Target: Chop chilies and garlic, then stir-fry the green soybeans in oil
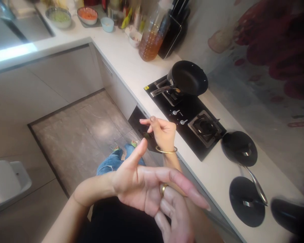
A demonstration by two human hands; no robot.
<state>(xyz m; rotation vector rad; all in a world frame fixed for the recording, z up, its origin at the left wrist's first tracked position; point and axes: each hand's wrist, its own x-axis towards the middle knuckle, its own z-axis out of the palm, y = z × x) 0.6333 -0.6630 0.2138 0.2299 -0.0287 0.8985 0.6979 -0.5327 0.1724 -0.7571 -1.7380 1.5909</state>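
My left hand (142, 185) is in the foreground above my lap, palm up, thumb raised and fingers spread, with a gold ring on one finger; it holds nothing. My right hand (163, 133), wearing a gold bangle, hovers just beyond it at the front edge of the counter, near the knobs (179, 117) of the black gas hob (187, 108). Its fingers are loosely bent and apart, with nothing visible in them. A black frying pan (188, 77) sits on the far burner, its handle pointing toward me. The near burner (205, 127) is bare.
Two black lids (239, 148) (245, 200) lie on the white counter (126, 60) right of the hob. Farther along stand an oil bottle (152, 37), a knife block (173, 28) and several bowls (59, 17). Tiled floor (78, 128) and my feet lie below left.
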